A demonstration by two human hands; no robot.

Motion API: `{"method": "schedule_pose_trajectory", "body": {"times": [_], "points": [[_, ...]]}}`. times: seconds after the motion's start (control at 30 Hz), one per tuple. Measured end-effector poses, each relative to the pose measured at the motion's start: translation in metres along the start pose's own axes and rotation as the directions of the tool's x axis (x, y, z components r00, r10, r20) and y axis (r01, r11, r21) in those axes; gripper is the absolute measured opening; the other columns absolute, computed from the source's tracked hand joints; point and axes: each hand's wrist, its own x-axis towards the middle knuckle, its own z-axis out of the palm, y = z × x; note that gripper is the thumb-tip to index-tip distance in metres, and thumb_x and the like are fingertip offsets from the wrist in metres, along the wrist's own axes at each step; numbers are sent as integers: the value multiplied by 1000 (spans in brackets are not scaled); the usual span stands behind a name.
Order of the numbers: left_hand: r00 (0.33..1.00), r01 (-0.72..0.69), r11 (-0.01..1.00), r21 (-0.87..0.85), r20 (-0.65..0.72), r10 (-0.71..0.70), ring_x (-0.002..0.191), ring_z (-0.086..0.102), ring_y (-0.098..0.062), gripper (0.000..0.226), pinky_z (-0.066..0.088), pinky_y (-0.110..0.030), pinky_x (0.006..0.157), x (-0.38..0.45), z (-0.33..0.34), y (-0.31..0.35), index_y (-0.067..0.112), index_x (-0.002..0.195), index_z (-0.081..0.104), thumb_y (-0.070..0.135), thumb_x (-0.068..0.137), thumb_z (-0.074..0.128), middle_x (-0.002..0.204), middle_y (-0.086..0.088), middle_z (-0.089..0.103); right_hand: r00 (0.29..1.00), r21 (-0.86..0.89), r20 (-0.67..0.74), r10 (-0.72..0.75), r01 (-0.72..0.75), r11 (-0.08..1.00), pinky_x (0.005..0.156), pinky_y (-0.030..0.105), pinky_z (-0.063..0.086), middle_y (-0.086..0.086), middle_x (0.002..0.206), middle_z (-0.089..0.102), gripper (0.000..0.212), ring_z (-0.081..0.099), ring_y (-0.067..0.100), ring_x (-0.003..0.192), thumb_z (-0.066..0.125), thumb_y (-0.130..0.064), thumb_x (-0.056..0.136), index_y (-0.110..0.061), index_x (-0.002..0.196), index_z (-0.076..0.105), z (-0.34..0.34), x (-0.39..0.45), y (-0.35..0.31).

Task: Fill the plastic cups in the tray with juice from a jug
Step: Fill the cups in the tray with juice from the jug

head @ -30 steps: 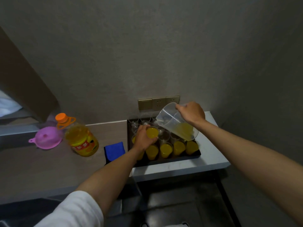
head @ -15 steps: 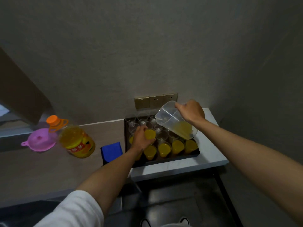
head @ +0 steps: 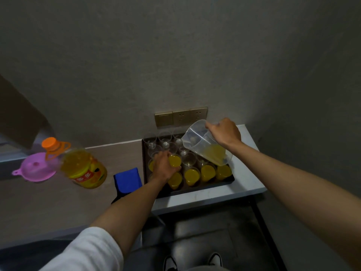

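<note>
The jug [head: 208, 145] hangs tilted over the right half of the dark tray [head: 231, 179], juice pooled in its lower corner, the right hand [head: 224, 133] curled round its handle. The left hand [head: 164, 167] grips a filled cup [head: 174, 160] in the tray's second row; empty cups [head: 165, 136] crowd behind. Tipping further over the close-packed rims could splash juice between cups, and the lifted full cup may slop.

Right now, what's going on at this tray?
A person is filling plastic cups with juice. The right hand holds a clear jug, tilted over the tray with some juice left in it. The left hand grips a filled cup in the middle row. The front row is full; the back cups are still empty.
</note>
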Motion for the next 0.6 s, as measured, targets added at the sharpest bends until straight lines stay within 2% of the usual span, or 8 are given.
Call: {"method": "schedule_pose_trajectory", "body": {"times": [0.23,0.6], "points": [[1000,-3,994,107,-7,4,119,46,-27,67,48,-44,96,3,4,-1,21,122,58,47,68,88,126,-6,57,1000,0,0,11,-11,1000,57,27,39,-3,58,58,44,53,15,54,63,-48,94,-20,61,59,0,0,1],[999,12,994,113,31,-16,124,44,-30,68,46,-46,101,6,8,-1,19,127,58,44,70,86,129,-9,55,999,-3,9,32,-32,999,58,29,40,-2,62,59,44,55,16,57,63,-52,92,-20,63,60,3,2,3]]}}
